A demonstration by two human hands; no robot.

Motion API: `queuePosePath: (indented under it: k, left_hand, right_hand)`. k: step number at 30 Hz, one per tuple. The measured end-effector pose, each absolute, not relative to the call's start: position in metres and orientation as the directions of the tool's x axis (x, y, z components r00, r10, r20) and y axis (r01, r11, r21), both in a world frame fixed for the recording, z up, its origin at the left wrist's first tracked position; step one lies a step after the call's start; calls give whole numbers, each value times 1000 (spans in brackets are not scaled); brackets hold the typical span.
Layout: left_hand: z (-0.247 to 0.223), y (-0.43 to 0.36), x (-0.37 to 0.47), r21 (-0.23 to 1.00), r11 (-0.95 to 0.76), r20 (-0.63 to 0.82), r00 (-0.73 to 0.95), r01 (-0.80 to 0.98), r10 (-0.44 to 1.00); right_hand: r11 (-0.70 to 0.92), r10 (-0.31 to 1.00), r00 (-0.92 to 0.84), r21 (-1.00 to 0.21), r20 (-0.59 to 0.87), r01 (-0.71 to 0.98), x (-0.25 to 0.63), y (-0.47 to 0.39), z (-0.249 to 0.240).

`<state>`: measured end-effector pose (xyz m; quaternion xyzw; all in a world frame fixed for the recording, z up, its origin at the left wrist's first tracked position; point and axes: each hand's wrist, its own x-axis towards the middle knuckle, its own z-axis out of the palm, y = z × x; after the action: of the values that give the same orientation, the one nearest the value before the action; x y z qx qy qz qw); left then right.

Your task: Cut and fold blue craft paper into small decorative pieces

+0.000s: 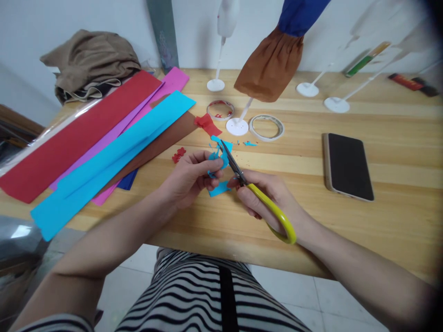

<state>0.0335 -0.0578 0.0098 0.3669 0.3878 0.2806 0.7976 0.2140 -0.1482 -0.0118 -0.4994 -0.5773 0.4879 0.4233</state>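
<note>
- Left hand point(194, 179): pinched narrowly on a small blue paper piece point(225, 160), above the tabletop point(304, 161).
- Right hand point(281, 193): wrapped around yellow-handled scissors point(254, 188), their blades point(234, 163) at the paper.
- Likely hazard: left hand, close to the blades, could be nicked should its grip slip.
- Second hazard: thin paper could tear if tugged sideways, or lose its outline if cut too deep.
</note>
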Motion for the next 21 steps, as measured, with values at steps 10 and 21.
queuePosePath:
  k: [10,21]
  left_hand:
    - [10,-58,33,782,598,-432,538,-176,724]
    - [8,-59,34,785,593,-420,548,-179,723]
  right_hand:
    - [55,991,-132,-980,29,193,213,-148,-9]
    - [2,995,-100,-982,-17,190,208,-148,5]
